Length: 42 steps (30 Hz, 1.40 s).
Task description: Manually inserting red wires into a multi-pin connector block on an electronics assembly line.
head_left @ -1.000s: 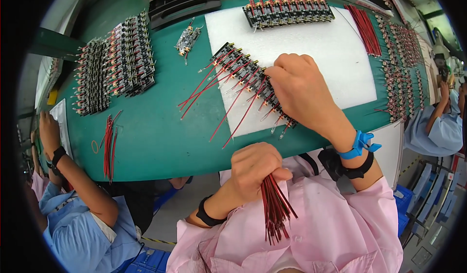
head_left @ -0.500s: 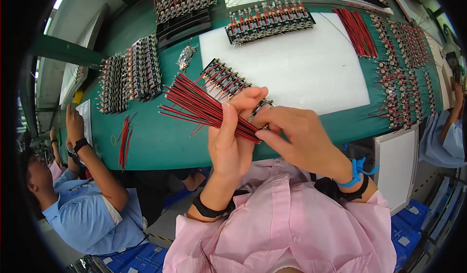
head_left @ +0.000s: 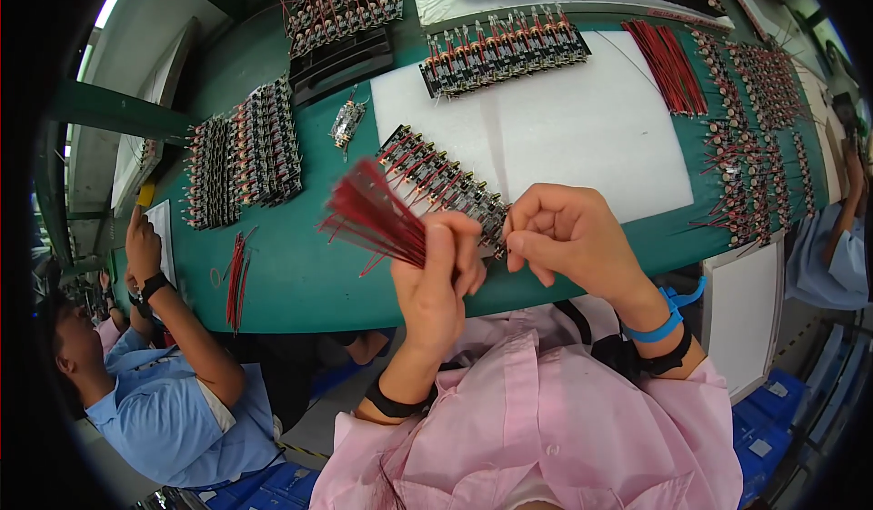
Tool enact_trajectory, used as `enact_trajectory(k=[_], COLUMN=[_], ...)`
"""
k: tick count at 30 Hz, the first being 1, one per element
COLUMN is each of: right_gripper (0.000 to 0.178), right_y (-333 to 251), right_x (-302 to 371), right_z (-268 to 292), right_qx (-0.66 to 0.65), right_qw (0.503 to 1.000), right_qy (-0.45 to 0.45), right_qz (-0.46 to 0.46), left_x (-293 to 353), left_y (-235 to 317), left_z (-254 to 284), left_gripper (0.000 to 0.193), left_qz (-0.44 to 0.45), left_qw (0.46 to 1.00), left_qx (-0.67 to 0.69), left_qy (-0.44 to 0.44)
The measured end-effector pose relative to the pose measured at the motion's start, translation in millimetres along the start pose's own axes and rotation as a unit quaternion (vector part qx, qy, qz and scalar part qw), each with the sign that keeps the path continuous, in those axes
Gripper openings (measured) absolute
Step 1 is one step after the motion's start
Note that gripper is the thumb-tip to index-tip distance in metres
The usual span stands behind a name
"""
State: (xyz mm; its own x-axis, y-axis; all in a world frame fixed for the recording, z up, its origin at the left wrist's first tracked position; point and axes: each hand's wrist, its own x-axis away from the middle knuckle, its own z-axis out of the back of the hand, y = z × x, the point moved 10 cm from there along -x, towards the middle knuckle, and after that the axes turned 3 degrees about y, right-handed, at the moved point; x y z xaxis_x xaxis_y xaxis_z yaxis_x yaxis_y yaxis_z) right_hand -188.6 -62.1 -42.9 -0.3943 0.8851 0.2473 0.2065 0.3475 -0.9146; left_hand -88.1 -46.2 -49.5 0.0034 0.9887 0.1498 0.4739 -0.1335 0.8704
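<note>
A fanned bundle of red wires [head_left: 377, 215], partly blurred, is gripped in my left hand [head_left: 429, 296]. Some black shows among the strands. Close by on the right, my right hand [head_left: 573, 242] has thumb and forefinger pinched together; whatever is between them is too small to make out. Just beyond both hands, a slanting row of circuit boards [head_left: 446, 178] with red wires lies partly on a white foam sheet [head_left: 582, 160]. Its near end reaches the gap between my hands, and my right fingertips are beside it.
Another row of boards [head_left: 505, 53] stands on the sheet's far part. Loose red wires [head_left: 667, 69] lie at the far right, near grouped boards [head_left: 732, 178]. More boards [head_left: 264, 142], a single board [head_left: 347, 121] and a small wire bunch [head_left: 237, 283] are leftward. A co-worker [head_left: 173, 401] sits left.
My hands have moved apart, with the right hand away from the wire bundle's lower end. The bundle has tilted more upright in my left hand. More of the slanting board row shows.
</note>
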Motion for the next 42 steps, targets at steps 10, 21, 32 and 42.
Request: enact_trajectory(k=[10,21,32,42], right_gripper=[0.007,0.008,0.007,0.005], right_y=[-2.8,-6.8,4.9,-12.5], right_x=[-8.6,-6.2,-7.1,-24.5], right_z=[-3.8,-5.5,-10.6,13.2], right_qx=[0.041,0.163,0.159,0.282], right_qw=[0.997,0.982,0.986,0.940], right_qy=[0.013,0.029,0.011,0.138], right_qz=[0.071,0.087,0.040,0.134], left_x=[7.1,9.6,10.6,18.2], left_y=[-17.4,1.3,-1.2,10.0], left_z=[1.0,11.2,19.4,36.0], left_gripper=[0.014,0.008,0.007,0.010], left_qz=[0.086,-0.037,-0.044,-0.176], left_qw=[0.994,0.975,0.974,0.964], left_qx=[-0.064,-0.221,-0.221,-0.196], left_qy=[-0.010,0.008,0.002,-0.026])
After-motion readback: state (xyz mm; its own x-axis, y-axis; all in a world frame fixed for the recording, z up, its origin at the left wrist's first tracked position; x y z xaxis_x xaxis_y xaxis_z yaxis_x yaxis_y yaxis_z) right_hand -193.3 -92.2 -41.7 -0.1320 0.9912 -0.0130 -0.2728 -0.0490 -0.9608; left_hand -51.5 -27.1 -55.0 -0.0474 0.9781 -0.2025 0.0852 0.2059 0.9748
